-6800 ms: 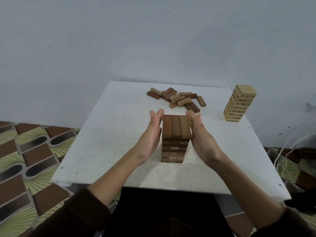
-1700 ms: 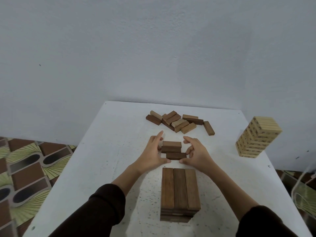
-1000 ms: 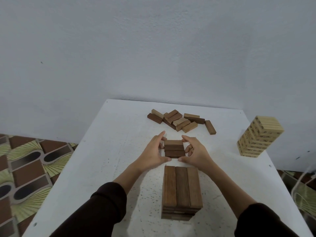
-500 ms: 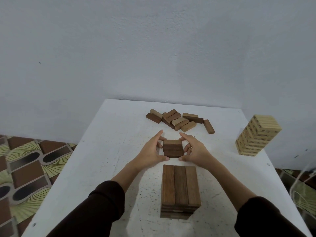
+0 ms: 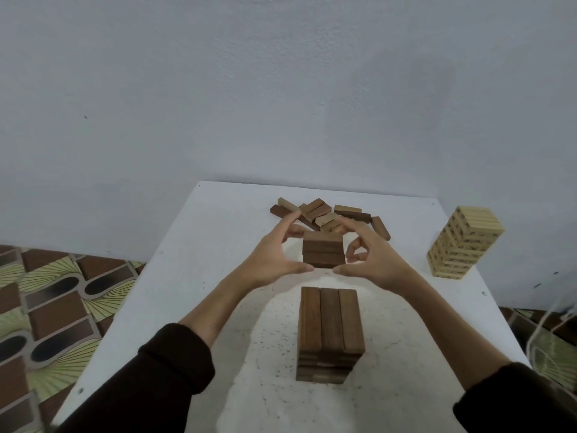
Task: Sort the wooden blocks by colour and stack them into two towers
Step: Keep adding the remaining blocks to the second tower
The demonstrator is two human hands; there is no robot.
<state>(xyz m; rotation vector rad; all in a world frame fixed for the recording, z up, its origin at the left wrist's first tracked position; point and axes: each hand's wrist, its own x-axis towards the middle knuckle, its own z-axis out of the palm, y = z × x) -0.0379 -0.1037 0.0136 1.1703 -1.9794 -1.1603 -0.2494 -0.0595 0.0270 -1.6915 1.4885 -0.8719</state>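
we see left hand and right hand pinching a bundle of three dark blocks from both sides, thumbs at the near edge, fingers curled round the far edge, just beyond the dark tower, a square stack of smooth grained planks. farther beyond the dark tower: a loose pile of brown and tan bars. well right of the dark tower: a pale tower. all on a white speckled table.

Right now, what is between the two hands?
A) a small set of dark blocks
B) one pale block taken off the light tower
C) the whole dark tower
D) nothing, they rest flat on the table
A: the left hand and right hand grip a small set of dark blocks from both sides, beyond the dark tower. The pale tower stands apart at the right.
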